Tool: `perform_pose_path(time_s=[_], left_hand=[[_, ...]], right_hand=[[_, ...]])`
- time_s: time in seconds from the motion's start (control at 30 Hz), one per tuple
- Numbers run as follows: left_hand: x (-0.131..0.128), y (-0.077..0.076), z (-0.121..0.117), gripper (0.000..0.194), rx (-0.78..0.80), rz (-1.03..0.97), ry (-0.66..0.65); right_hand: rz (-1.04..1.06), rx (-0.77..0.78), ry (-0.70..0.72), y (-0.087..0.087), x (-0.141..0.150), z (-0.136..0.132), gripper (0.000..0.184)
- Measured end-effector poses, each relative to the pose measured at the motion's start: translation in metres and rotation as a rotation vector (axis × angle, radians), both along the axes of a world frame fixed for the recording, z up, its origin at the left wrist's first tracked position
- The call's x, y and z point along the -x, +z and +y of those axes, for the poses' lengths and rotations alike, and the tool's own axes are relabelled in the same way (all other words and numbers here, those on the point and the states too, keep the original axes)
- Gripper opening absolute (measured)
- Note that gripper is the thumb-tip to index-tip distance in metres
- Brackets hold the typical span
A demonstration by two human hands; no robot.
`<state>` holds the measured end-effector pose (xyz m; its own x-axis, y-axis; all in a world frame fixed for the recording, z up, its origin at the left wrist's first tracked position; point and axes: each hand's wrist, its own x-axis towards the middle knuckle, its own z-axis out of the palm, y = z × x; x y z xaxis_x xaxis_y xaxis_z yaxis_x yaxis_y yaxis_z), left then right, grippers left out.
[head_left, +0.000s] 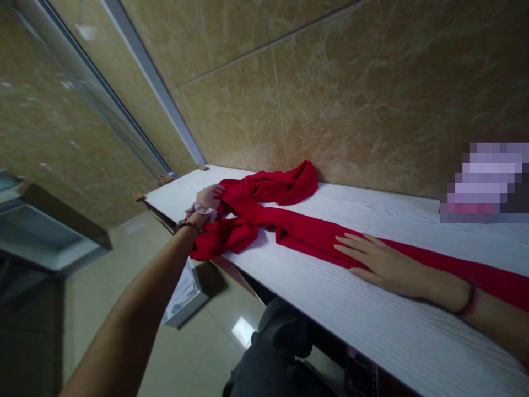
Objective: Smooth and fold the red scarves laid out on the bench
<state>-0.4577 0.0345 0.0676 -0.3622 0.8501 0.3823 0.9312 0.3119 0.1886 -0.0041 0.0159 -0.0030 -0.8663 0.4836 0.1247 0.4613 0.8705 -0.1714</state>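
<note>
A long red scarf (pixel 297 229) lies along a white wood-grain table (pixel 351 309). Its far end is bunched up near the table's left end, against the wall. My left hand (pixel 209 197) reaches far out and is closed on the bunched part of the scarf. My right hand (pixel 378 259) lies flat on the straight stretch of the scarf, fingers spread and pressing it to the table. Both wrists wear bands.
A tan tiled wall (pixel 351 94) runs right behind the table. A white box (pixel 185 298) sits on the floor below the table's left end. A grey cabinet (pixel 37 237) stands at the left. A blurred purple object (pixel 487 182) sits at the far right.
</note>
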Motion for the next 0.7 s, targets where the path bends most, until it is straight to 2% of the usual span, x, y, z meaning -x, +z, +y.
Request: perform_pose_path(time_s=[0.1, 0.2, 0.3, 0.4, 0.53, 0.63, 0.7], left_hand=[[0.018, -0.002, -0.01, 0.036, -0.053, -0.026, 0.064], [0.033, -0.013, -0.017, 0.043, -0.069, -0.018, 0.085], [0.043, -0.026, -0.018, 0.049, 0.074, 0.138, -0.004], [0.05, -0.032, -0.016, 0.051, 0.201, 0.218, -0.036], [0.054, -0.026, -0.019, 0.053, 0.237, 0.32, -0.146], [0.044, -0.017, -0.027, 0.048, 0.223, 0.522, -0.303], [0.033, -0.012, -0.031, 0.041, 0.283, 0.623, -0.406]], right_hand=[[0.03, 0.016, 0.003, -0.01, -0.002, 0.003, 0.046], [0.047, 0.0, 0.011, -0.02, -0.012, 0.003, 0.046], [0.059, -0.014, 0.014, -0.022, -0.017, 0.002, 0.046], [0.064, -0.026, 0.003, -0.019, -0.014, 0.001, 0.046], [0.083, -0.11, 0.015, -0.021, -0.008, 0.006, 0.041], [0.126, -0.229, 0.083, -0.029, -0.008, 0.01, 0.038], [0.159, -0.284, 0.09, -0.032, -0.011, 0.01, 0.041]])
